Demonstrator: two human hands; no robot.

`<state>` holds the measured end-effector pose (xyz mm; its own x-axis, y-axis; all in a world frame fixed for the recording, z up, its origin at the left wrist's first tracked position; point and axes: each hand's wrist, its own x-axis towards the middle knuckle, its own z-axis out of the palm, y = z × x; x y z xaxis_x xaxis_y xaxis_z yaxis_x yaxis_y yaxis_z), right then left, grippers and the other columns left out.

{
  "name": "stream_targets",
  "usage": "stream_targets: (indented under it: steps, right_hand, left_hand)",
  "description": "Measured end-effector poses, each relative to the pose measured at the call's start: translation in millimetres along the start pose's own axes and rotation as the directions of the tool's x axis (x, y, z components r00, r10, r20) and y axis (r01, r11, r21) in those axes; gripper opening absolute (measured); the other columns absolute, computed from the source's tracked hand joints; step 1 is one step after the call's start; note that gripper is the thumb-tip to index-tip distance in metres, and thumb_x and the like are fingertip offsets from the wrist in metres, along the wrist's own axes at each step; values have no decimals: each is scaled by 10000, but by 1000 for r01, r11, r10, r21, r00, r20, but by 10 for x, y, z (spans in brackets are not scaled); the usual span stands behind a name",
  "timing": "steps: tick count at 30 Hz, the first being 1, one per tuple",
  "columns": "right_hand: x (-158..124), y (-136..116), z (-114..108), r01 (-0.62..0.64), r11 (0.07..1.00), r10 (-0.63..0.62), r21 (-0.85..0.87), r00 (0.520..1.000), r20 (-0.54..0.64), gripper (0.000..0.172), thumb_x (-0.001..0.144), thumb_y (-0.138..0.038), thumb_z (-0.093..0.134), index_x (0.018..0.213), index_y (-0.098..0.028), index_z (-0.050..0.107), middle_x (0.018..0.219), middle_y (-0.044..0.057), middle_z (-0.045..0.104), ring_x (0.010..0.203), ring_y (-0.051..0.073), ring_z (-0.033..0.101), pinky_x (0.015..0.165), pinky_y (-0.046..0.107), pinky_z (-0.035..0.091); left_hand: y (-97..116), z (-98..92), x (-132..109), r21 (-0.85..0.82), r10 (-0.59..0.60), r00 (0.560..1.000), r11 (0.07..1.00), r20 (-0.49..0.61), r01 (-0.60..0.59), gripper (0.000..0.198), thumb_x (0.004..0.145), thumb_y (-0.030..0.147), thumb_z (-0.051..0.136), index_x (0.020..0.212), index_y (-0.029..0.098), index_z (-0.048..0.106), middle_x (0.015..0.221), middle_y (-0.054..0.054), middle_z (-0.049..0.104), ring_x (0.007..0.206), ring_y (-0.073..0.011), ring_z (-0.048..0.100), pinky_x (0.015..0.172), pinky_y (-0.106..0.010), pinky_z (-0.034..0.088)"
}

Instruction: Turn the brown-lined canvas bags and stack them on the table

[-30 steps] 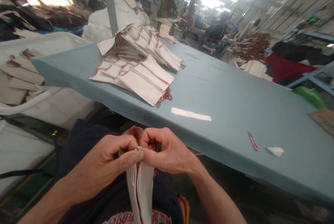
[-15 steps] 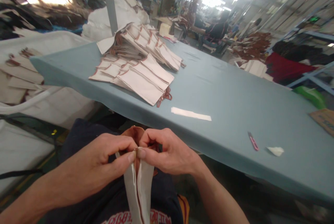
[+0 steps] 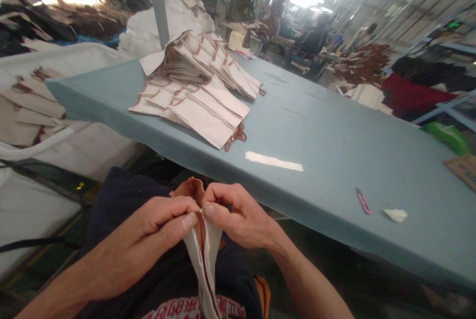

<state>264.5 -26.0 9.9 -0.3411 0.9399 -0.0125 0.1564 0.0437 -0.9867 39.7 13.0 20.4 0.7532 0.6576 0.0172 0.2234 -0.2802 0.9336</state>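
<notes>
Between my hands, over my lap, is a cream fabric piece (image 3: 212,247) with brown inside and brown edging. It hangs down in two folded layers with a narrow gap between them. My left hand (image 3: 163,227) pinches its upper edge between thumb and forefinger. Right beside those fingertips, my right hand (image 3: 236,215) pinches the same edge, the two thumbs almost touching. A brown part (image 3: 189,188) of the piece bulges up behind the fingers. What lies exactly between the fingertips is hidden.
Stacked cream pieces with brown trim (image 3: 208,111) lie on the blue-green table (image 3: 316,135). Nearer me are a white strip (image 3: 274,161), pink-handled thread snips (image 3: 363,201) and a white scrap (image 3: 395,215). A white bin (image 3: 92,54) with similar pieces stands at left. People sit in the background.
Both hands still pinch the piece. My left hand has shifted slightly right along with the fabric, whose lower part now hangs further right and more slanted.
</notes>
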Motion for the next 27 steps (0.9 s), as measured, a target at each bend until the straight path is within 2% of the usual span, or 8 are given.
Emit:
stream_targets:
  steps: [3, 7, 11, 18, 22, 27]
  right_hand:
    - [-9, -5, -28, -1, 998, -2, 60, 999, 40, 421, 985, -548, 720, 771, -224, 555, 682, -65, 481, 619, 111, 392, 570, 249, 327]
    - [-6, -78, -61, -64, 997, 68, -53, 995, 77, 499, 912, -643, 823, 787, -222, 588, 677, -64, 522, 631, 113, 435, 577, 251, 323]
    - [7, -116, -52, -54, 989, 63, -135, 996, 65, 454, 917, -553, 814, 742, -222, 557, 659, -69, 473, 632, 105, 409, 571, 249, 286]
    - [41, -121, 9, -49, 982, 51, -180, 999, 10, 284, 894, -335, 699, 698, -223, 526, 647, -72, 443, 618, 95, 385, 571, 240, 291]
    - [62, -138, 6, -78, 977, 78, -197, 997, -6, 264, 877, -294, 689, 688, -226, 517, 637, -71, 441, 607, 98, 383, 561, 241, 284]
    - [79, -96, -23, -175, 976, 183, -128, 981, 57, 287, 911, -338, 721, 711, -221, 553, 650, -65, 475, 597, 99, 413, 528, 231, 306]
  left_hand:
    - [-26, 3, 11, -21, 32, 999, 999, 23, -32, 430, 1133, 425, 525, 833, 245, 776, 790, 17, 785, 757, -192, 737, 717, -218, 590]
    - [-14, -3, 43, 20, 50, 999, 999, -6, -50, 429, 1107, 415, 538, 802, 228, 775, 745, 25, 768, 669, -165, 696, 635, -199, 546]
    - [18, -46, 65, 128, 82, 996, 989, -25, -78, 376, 1055, 343, 563, 769, 234, 783, 698, 36, 773, 617, -153, 703, 587, -186, 525]
    - [69, -99, 76, 305, 233, 968, 932, -91, -195, 286, 987, 218, 603, 818, 243, 832, 718, 55, 813, 591, -107, 749, 579, -167, 497]
    - [50, -86, 57, 334, 279, 951, 916, -137, -221, 239, 979, 193, 639, 885, 247, 851, 786, 58, 852, 650, -97, 795, 618, -152, 520]
    - [-52, -51, -9, 366, 322, 931, 899, -175, -242, 208, 992, 170, 661, 995, 239, 857, 888, 47, 867, 739, -95, 814, 707, -141, 545]
